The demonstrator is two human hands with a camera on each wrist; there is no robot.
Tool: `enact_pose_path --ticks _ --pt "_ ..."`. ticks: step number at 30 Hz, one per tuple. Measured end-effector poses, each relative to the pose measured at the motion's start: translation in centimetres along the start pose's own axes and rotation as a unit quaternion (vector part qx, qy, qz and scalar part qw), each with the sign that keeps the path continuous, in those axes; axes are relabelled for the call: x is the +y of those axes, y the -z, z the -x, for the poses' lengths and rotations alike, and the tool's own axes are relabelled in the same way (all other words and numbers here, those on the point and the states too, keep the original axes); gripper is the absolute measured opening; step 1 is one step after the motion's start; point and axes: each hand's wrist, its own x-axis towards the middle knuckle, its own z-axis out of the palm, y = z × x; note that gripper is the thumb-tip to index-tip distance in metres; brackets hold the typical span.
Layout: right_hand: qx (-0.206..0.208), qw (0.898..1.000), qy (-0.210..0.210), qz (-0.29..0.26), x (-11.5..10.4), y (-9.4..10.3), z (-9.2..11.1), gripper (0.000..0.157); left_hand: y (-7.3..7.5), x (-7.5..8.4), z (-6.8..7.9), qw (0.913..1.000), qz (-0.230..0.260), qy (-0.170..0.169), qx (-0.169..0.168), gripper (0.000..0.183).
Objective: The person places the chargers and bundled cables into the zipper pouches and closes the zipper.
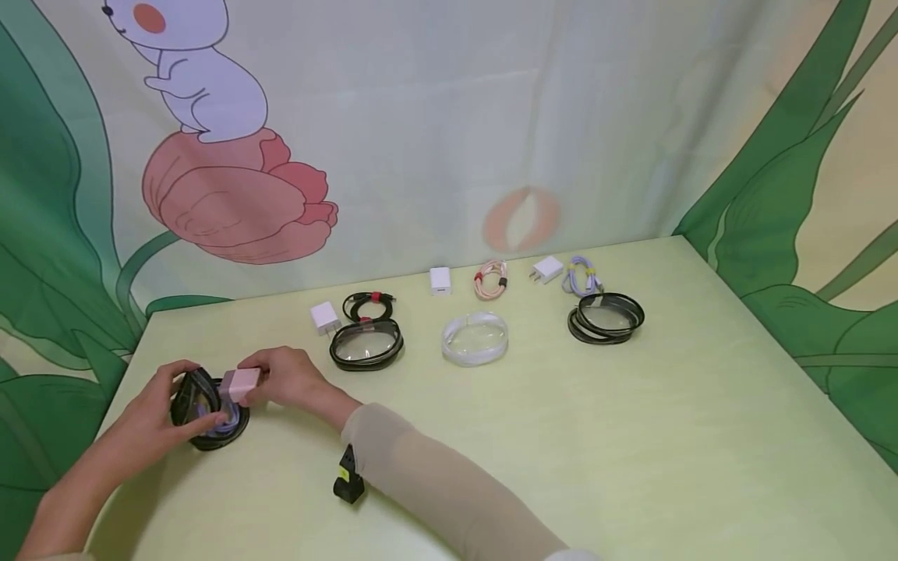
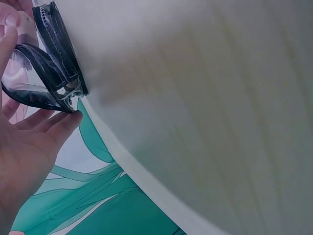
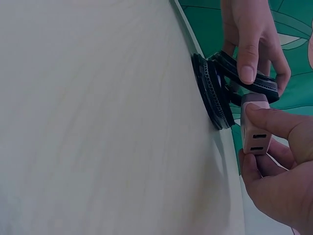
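Observation:
At the table's left side, my left hand (image 1: 143,428) holds a small clear zip pouch with black trim (image 1: 210,444), its thumb on one side and fingers on the other. The pouch's mouth gapes in the right wrist view. A coiled purple cable (image 1: 229,423) shows inside it. My right hand (image 1: 286,379) pinches a pink charger (image 1: 242,383) between thumb and fingers, right at the pouch's mouth. Two USB ports on the charger (image 3: 257,139) face away from the pouch in the right wrist view.
Three more pouches, two black-trimmed (image 1: 366,365) (image 1: 606,339) and one white-trimmed (image 1: 475,358), lie across the table. Behind them are white chargers (image 1: 325,316) (image 1: 440,279) (image 1: 547,269) and coiled black (image 1: 368,296), pink (image 1: 491,290) and purple (image 1: 581,287) cables. A printed curtain hangs behind.

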Motion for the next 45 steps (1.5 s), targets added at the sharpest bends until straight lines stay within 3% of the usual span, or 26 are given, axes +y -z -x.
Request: enact_pose_path --ticks 5,10,16,21,30,40,45 --pt "-0.014 0.998 0.031 0.059 0.1 -0.3 -0.2 0.046 0.1 0.1 -0.1 0.9996 0.024 0.009 -0.009 0.089" --pt "-0.02 0.987 0.084 0.138 0.3 -0.6 -0.2 0.046 0.0 0.1 -0.2 0.9992 0.04 0.006 -0.008 0.089" --pt "-0.041 0.983 0.089 0.153 0.4 -0.6 -0.2 0.048 -0.2 0.1 0.0 0.9991 0.04 0.01 -0.006 0.09" --pt "-0.063 0.984 0.087 0.14 -0.1 -0.6 -0.4 0.046 0.1 -0.1 0.5 0.9994 0.028 0.018 -0.006 0.09" --pt "-0.023 0.989 0.083 0.119 -0.4 -1.4 -0.2 0.045 0.0 0.4 0.2 0.9993 0.037 -0.01 0.002 0.086" --pt "-0.065 0.995 0.049 0.053 0.6 -1.0 -0.3 0.044 0.1 0.4 0.1 0.9987 0.05 -0.006 -0.005 0.085" --pt "-0.038 0.997 0.055 0.039 0.7 -1.3 -0.2 0.041 0.1 0.4 0.3 0.9985 0.054 -0.005 -0.007 0.085"
